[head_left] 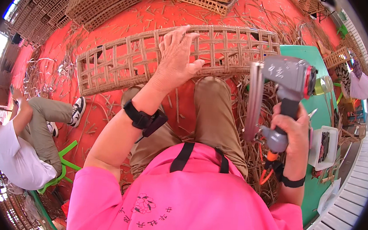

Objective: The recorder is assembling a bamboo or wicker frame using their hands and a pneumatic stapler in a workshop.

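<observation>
My left hand (176, 56) lies on a long woven lattice panel (130, 56), its fingers stretched out and thumb apart, near the panel's middle. The panel, made of brown strips, rests across in front of my knees. My right hand (293, 123) is wrapped around the black grip of a grey pneumatic nail gun (287, 73), held up to the right of my right knee. A long metal magazine (254, 103) runs along the gun's left side. An orange hose fitting (270, 158) hangs from its lower end. The gun stands apart from my left hand.
A green table (320, 110) on my right carries a white bin (323, 147) and a clear greenish container (323, 85). Loose strips litter the red floor (157, 13). Woven baskets (102, 0) stand at the back. A person (26, 141) sits at left on a green stool (65, 162).
</observation>
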{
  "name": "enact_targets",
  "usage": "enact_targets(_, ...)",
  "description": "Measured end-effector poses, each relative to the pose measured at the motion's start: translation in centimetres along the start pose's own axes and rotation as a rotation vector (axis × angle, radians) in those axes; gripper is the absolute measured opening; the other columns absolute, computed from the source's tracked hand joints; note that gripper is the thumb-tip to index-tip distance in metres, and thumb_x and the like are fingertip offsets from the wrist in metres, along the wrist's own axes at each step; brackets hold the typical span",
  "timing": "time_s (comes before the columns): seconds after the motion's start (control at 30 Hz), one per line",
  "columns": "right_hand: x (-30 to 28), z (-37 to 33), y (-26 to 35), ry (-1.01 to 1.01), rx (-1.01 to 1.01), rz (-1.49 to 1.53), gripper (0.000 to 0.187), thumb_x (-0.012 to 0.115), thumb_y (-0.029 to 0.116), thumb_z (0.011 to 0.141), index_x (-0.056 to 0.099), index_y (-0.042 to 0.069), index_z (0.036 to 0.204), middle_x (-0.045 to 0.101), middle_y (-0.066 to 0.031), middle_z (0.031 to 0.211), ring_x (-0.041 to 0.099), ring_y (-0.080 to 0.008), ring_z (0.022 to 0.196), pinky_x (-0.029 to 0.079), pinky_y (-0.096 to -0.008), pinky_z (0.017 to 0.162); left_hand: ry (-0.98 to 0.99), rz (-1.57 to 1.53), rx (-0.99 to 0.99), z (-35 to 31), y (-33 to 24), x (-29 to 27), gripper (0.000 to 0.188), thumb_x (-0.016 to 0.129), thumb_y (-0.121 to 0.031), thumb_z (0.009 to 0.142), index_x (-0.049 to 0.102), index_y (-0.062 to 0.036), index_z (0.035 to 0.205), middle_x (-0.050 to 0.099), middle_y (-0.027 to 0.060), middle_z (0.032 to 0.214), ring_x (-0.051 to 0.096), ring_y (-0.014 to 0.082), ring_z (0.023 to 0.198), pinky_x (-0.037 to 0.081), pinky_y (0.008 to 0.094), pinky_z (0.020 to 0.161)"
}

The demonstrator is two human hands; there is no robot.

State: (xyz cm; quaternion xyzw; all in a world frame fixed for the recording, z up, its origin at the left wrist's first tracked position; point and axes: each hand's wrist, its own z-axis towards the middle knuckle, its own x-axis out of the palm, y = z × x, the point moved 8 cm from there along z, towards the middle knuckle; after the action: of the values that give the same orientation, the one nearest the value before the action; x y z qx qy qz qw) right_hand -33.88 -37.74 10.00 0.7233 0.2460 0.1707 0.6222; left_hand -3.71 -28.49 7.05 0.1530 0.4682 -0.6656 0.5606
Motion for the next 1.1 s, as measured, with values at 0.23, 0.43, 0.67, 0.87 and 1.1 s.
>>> enact_targets(0.23,4.0,-0.8,-1.0,0.286,-0.043,-0.195,0.029,0.081,0.003,0.074,0.065,0.002,0.098,0.065,-0.0002,0.084,0.061,-0.0077,0.073,0.051,-0.0260,0.067,-0.015,-0.095,-0.012,-0.1,0.6,-0.2,0.067,0.072,-0.030,0.076,0.052,-0.0072,0.136,0.038,0.0165,0.150,0.032,0.0375,0.139,0.025,0.0485,0.118)
enact_targets(0.43,6.2,0.8,-0.4,0.425,-0.127,-0.378,0.033,0.082,0.006,0.075,0.065,0.001,0.103,0.066,0.0002,0.084,0.059,-0.0064,0.075,0.052,-0.0262,0.070,-0.040,-0.139,-0.044,-0.4,0.8,-0.2,0.064,0.071,-0.022,0.076,0.052,-0.0076,0.135,0.038,0.0170,0.150,0.031,0.0377,0.140,0.025,0.0492,0.118)
enact_targets(0.67,6.8,1.8,-0.5,0.409,-0.122,-0.474,0.031,0.082,0.006,0.074,0.066,0.000,0.100,0.067,0.0001,0.082,0.059,-0.0062,0.073,0.052,-0.0254,0.069,-0.068,-0.180,-0.042,-0.5,0.7,-0.1,0.062,0.072,-0.015,0.075,0.053,-0.0102,0.134,0.039,0.0165,0.151,0.033,0.0379,0.139,0.025,0.0506,0.115)
enact_targets(0.87,7.0,2.1,-0.5,0.391,-0.131,-0.553,0.026,0.083,0.008,0.073,0.068,0.000,0.093,0.066,0.0010,0.077,0.056,-0.0058,0.069,0.049,-0.0254,0.064,-0.097,-0.204,-0.044,-0.8,0.7,-0.3,0.062,0.070,-0.014,0.074,0.053,-0.0110,0.134,0.040,0.0159,0.151,0.034,0.0378,0.139,0.025,0.0507,0.115)
enact_targets(1.1,7.5,2.1,0.4,0.388,-0.069,-0.658,0.026,0.083,0.015,0.074,0.069,0.000,0.089,0.063,-0.0012,0.072,0.052,-0.0091,0.065,0.047,-0.0286,0.062,-0.126,-0.216,-0.049,-0.8,0.6,-0.4,0.064,0.068,-0.013,0.073,0.052,-0.0104,0.135,0.040,0.0160,0.150,0.035,0.0380,0.138,0.026,0.0504,0.114)
